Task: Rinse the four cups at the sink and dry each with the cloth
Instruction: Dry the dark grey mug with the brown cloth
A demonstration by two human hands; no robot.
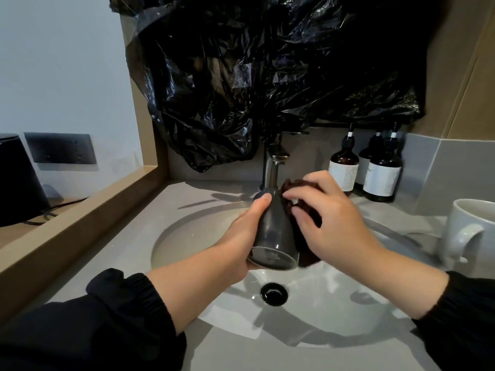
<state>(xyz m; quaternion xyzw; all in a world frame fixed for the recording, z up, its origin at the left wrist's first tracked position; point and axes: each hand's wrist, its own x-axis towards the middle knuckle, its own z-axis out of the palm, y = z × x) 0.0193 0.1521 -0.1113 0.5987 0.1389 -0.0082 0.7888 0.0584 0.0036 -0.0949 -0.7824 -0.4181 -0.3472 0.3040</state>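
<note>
My left hand (242, 238) grips a dark grey cup (273, 231) above the white sink basin (334, 311), its base tilted toward me and its mouth pointing at the faucet (273, 167). My right hand (332, 218) presses a dark brown cloth (288, 188) against the cup's right side; most of the cloth is hidden under the fingers. A white mug (471, 234) stands on the counter at the right edge. No water runs from the faucet.
Three brown pump bottles (375, 170) stand at the back right. A black plastic bag (267, 70) hangs over the wall above the faucet. A black drain (274, 294) sits in the basin. A wooden ledge (75, 223) and black kettle (18, 180) lie to the left.
</note>
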